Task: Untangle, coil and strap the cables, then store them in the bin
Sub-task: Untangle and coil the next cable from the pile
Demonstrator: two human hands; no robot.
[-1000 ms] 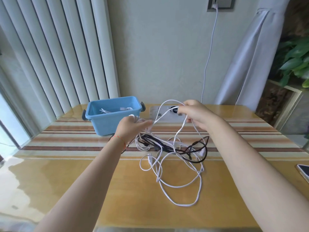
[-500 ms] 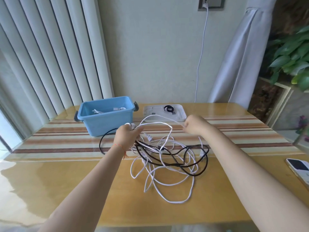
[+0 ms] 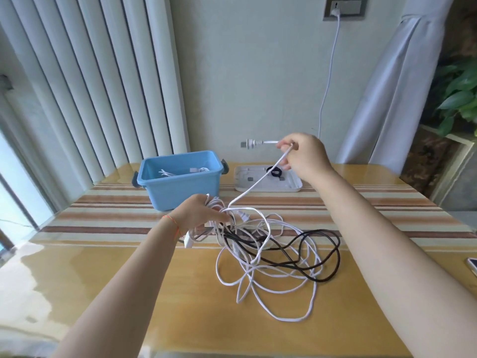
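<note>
A tangle of white cables and a black cable lies on the table in the middle. My left hand grips a bunch of white loops at the tangle's left side. My right hand is raised above the table and pinches one white cable just behind its plug, which sticks out to the left. That cable runs taut down to the tangle. The blue bin stands behind my left hand with a few white cables inside.
A white tray with a black strap sits at the back, right of the bin. A phone lies at the table's right edge. A white cord hangs from the wall socket. Blinds stand left, a curtain right.
My right hand has risen and drawn one white cable's plug end up out of the tangle. My left hand has stayed on the bunch of loops.
</note>
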